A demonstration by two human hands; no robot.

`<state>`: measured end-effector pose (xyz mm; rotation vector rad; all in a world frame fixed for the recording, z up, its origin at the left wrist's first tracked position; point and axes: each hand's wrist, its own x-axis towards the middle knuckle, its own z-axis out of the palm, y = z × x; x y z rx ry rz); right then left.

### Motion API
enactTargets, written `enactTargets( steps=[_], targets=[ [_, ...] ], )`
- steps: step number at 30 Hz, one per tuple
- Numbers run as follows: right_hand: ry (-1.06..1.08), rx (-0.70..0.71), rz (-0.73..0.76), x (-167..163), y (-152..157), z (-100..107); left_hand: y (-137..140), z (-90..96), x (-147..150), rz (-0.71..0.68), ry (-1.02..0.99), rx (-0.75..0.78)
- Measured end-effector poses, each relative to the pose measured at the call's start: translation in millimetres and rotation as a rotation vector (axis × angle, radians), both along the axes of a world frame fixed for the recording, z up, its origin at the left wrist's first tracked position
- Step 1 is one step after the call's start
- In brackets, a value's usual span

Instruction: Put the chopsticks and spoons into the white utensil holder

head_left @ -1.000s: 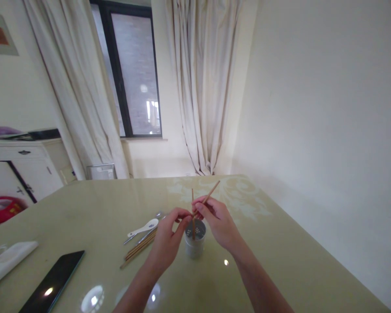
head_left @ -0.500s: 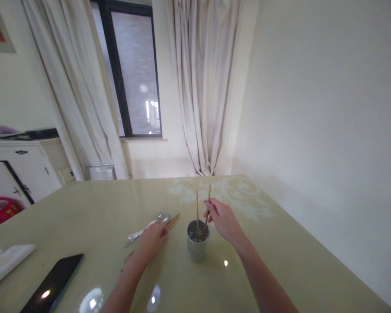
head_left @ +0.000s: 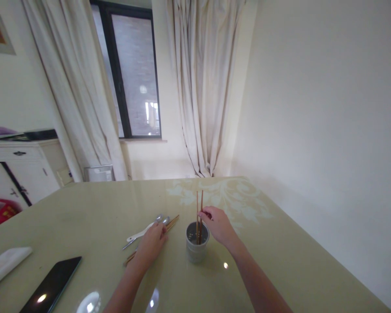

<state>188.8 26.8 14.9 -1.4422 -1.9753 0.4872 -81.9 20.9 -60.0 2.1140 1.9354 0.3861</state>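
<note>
A grey utensil cup (head_left: 196, 254) with holes in its base stands on the table. Two wooden chopsticks rise out of it, and the right-hand chopstick (head_left: 201, 215) is pinched between the thumb and fingers of my right hand (head_left: 217, 222). The left chopstick (head_left: 197, 206) leans free in the cup, close beside it. To the left of the cup, my left hand (head_left: 153, 241) is closed over a bundle of chopsticks (head_left: 172, 222), whose ends stick out on both sides of it. Just beyond that hand lie a white-handled spoon (head_left: 138, 234) and other metal spoons (head_left: 163, 218), partly covered by my fingers.
A black phone (head_left: 52, 284) lies at the near left of the glossy table (head_left: 97, 213), with a white object (head_left: 8, 265) beside it. Beyond the far edge are curtains (head_left: 205, 108) and a window. A wall (head_left: 319, 130) runs along the right side.
My right hand has shifted left and slightly down, bringing its chopstick nearly upright against the other one in the cup. My left hand stays almost in place over the bundle.
</note>
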Motion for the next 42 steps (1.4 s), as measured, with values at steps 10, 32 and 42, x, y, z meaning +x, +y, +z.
enactTargets(
  steps=[10,32,42],
  targets=[
    [-0.076,-0.048,-0.022,11.5,-8.2,12.5,-7.0,6.1,5.7,0.058,-0.039,0.029],
    [0.720,0.144,0.068,-1.6,-44.9,64.4,-38.1,94.9,36.2,-0.205,-0.704,0.191],
    [0.598,0.277,-0.122,30.3,-20.6,48.9,-13.5,37.2,-12.3,0.026,0.208,-0.142]
  ],
)
